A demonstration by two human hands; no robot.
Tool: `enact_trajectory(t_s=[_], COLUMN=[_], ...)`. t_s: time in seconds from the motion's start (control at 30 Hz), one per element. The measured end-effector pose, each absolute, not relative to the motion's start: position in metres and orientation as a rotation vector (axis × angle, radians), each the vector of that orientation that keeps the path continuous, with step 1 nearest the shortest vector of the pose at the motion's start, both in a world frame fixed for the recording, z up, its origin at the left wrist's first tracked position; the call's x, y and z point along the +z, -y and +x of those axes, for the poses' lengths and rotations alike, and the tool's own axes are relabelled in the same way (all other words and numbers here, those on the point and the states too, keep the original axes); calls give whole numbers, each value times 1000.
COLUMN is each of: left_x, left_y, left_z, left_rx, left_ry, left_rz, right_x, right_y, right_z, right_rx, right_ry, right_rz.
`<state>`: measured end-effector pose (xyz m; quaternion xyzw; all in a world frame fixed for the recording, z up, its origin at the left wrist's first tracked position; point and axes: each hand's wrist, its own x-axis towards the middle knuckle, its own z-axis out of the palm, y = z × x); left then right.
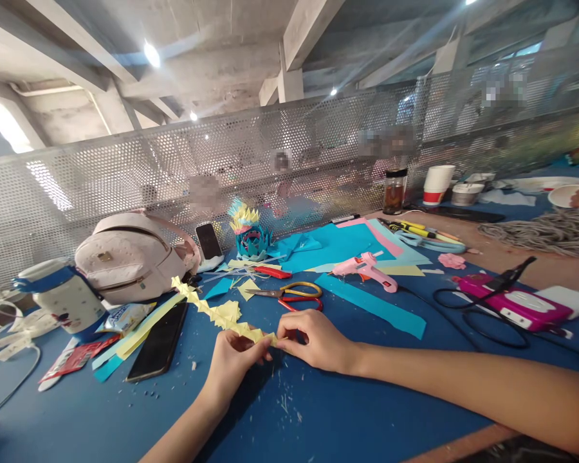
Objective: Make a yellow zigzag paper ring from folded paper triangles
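A pale yellow folded paper strip (217, 315), pleated into a row of small points, runs up and to the left from between my hands. My left hand (234, 360) pinches it a little way in from its near end. Thumb and fingertips of my right hand (313, 341) close on that near end, almost touching the left fingers. Just beyond the right hand lie scissors (294, 292) with red and gold handles. A small yellow paper piece (229, 311) rests behind the strip. Further back stands a layered paper ornament (251, 235) in blue, pink and yellow.
A pink glue gun (367, 270) lies right of the scissors, near a blue paper strip (371, 304) and a magenta power strip (516, 302). On the left are a black phone (159, 344), a bottle (65, 299) and a backpack (128, 257). Perforated metal panels (174, 151) stand behind.
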<state>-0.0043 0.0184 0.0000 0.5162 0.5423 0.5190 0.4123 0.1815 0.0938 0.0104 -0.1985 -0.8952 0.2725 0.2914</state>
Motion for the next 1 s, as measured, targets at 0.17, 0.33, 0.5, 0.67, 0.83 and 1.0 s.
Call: enact_trajectory(t_s=[0.17, 0.33, 0.5, 0.67, 0.83, 1.0], left_x=[2, 1, 1, -3, -5, -3], left_y=[-20, -21, -21, -23, -23, -22], left_z=[-3, -2, -3, -7, -3, -2], left_rx=[1342, 1431, 1470, 1509, 1527, 1557], left_ry=[-1316, -1295, -1387, -1360, -1276, -1248], left_rz=[1275, 1227, 1149, 1020, 1023, 1088], right_x=[11, 9, 11, 13, 20, 42], right_y=[-98, -104, -108, -120, -129, -123], right_z=[182, 183, 185, 187, 192, 221], right_rx=[726, 662, 610, 611, 439, 333], right_ry=[2383, 2417, 2432, 2429, 2462, 2522], right_rz=[-527, -446, -430, -557, -620, -640])
